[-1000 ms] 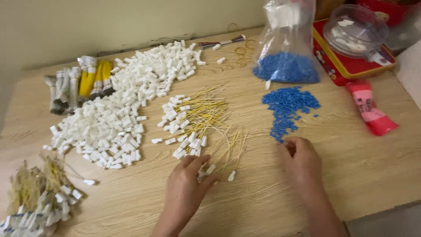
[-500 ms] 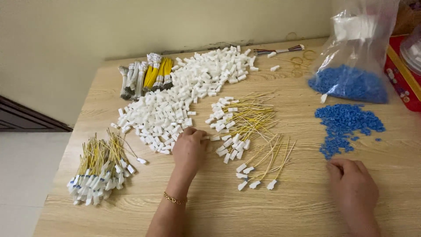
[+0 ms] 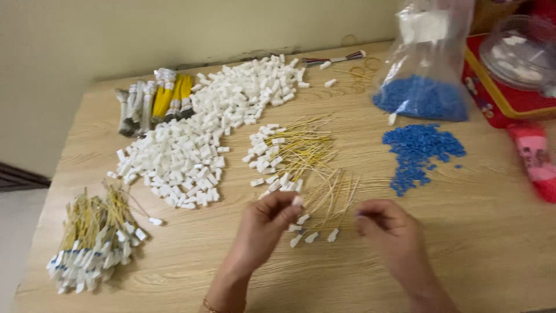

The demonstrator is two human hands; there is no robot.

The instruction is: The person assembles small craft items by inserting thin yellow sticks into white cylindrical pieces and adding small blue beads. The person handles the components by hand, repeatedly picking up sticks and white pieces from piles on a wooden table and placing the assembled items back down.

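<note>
The right hand [image 3: 389,237] hides whatever its curled fingertips pinch. At three o'clock, the pink packet [image 3: 536,159] is blurred and cut off; at one o'clock, the red tray [image 3: 492,95] too.

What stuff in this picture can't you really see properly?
- Head view, left hand: a small white piece at its fingertips is blurred; the grip is unclear.
- Right hand: its curled fingers hide whatever they hold.
- Clear tub and red tray: cut off by the right edge.
- Pink packet: blurred.
</note>
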